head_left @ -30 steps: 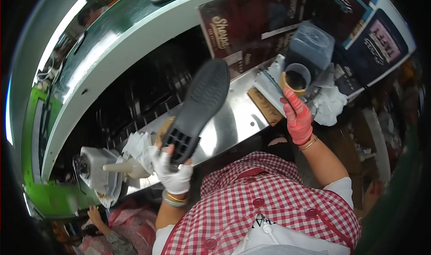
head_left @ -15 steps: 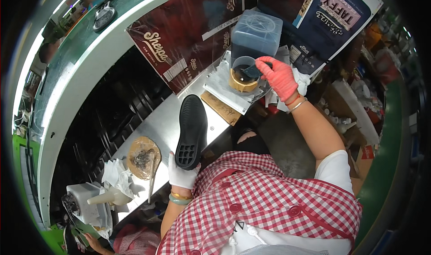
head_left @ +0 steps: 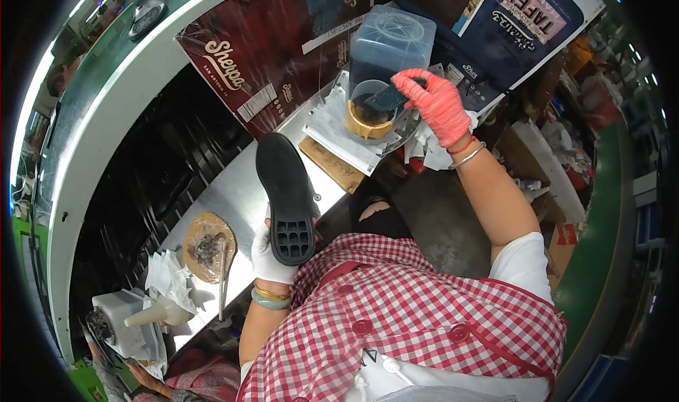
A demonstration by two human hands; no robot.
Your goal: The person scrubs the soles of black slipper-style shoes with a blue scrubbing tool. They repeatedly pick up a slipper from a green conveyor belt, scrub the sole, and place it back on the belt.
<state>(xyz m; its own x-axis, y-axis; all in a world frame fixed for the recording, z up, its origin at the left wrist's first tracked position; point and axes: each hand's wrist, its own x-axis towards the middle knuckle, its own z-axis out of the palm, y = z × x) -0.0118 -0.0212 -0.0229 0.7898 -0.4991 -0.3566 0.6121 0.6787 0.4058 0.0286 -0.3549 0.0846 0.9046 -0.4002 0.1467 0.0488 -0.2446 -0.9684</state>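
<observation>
In my left hand (head_left: 271, 257), gloved in white, is a black shoe sole (head_left: 284, 179), its grid of square hollows near my wrist and its other end pointing away over the bench. My fingers are wrapped round its underside and mostly hidden by it. My right hand (head_left: 438, 105), in a coral-red glove, pinches a dark flat brush-like tool (head_left: 387, 98) over a clear cup (head_left: 371, 89). The tool's lower end dips inside the cup. Around the cup's lower part runs a tan collar (head_left: 368, 123). Dark residue shows inside.
A translucent blue plastic tub (head_left: 393, 45) stands behind the cup. Paper sheets (head_left: 332, 123) and a tan board (head_left: 331, 164) lie on the metal bench (head_left: 244, 190). Further left are a round tan pad (head_left: 199, 245), a stick (head_left: 223, 282) and a white nozzle bottle (head_left: 159, 312). A curved white-edged counter (head_left: 134, 91) runs behind.
My left hand has turned the sole so its underside faces up more. The tool in my right hand has lifted slightly in the cup. The whole view has shifted a little.
</observation>
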